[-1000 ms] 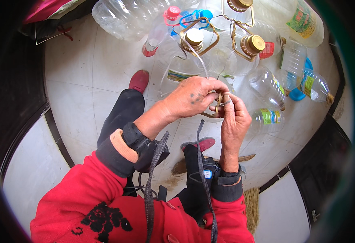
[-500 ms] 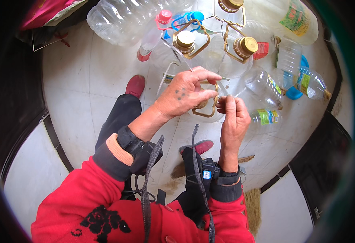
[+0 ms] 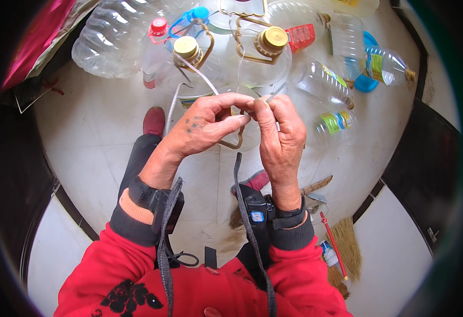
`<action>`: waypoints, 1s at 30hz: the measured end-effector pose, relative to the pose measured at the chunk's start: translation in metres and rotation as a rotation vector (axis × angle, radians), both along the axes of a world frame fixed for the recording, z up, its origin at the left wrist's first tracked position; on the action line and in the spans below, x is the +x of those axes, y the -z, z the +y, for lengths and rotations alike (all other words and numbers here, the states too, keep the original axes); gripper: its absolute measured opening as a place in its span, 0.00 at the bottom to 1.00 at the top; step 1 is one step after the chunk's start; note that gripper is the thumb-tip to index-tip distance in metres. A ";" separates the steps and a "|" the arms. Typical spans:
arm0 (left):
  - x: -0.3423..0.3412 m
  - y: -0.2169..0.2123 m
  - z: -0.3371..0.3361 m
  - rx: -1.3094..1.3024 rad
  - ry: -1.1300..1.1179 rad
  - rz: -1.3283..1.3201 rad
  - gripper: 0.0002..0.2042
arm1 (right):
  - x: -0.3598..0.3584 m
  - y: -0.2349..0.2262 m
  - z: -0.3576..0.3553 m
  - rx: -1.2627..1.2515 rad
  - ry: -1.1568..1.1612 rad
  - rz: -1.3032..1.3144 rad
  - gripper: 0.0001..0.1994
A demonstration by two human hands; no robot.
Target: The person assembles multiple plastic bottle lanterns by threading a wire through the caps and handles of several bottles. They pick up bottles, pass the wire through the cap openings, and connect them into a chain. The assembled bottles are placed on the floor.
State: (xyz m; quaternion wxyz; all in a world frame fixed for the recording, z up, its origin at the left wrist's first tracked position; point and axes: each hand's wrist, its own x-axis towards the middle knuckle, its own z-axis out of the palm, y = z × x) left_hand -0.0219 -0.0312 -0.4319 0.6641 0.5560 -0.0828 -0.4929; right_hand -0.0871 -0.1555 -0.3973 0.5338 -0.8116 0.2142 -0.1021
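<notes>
My left hand [image 3: 202, 124] and my right hand [image 3: 281, 124] meet at the fingertips over a clear bottle with a tan handle [image 3: 236, 138]. Both are closed on a thin pale plastic strap [image 3: 204, 79]. It runs down past the cream-capped bottle [image 3: 187, 47] to my left fingers, and a strip of it shows by my right thumb and forefinger. The exact grip between the fingertips is hidden. Just beyond stands a large clear bottle with a gold cap [image 3: 272, 41] and tan handle. Another loop of strap [image 3: 172, 103] hangs left of my left hand.
A big clear bottle [image 3: 110, 42] and a pink-capped bottle [image 3: 158, 27] stand far left. Several clear bottles, one with a green label [image 3: 337, 122], lie at right near a blue round object [image 3: 367, 84]. A straw broom [image 3: 346, 243] and red stick [image 3: 333, 243] lie near right.
My hands have come together; my right fingertips now touch my left forefinger. The whole view has shifted, so the bottles appear further left and higher, and more of the broom shows.
</notes>
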 end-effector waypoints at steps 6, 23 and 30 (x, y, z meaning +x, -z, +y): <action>0.000 -0.004 0.000 -0.006 -0.080 -0.005 0.08 | 0.007 -0.006 0.001 -0.032 -0.026 -0.040 0.05; -0.003 0.001 -0.005 0.038 0.026 0.107 0.05 | 0.015 -0.008 -0.024 0.491 0.219 -0.013 0.12; -0.005 0.006 -0.009 0.071 -0.060 0.152 0.07 | -0.045 0.050 -0.071 0.703 0.443 0.010 0.11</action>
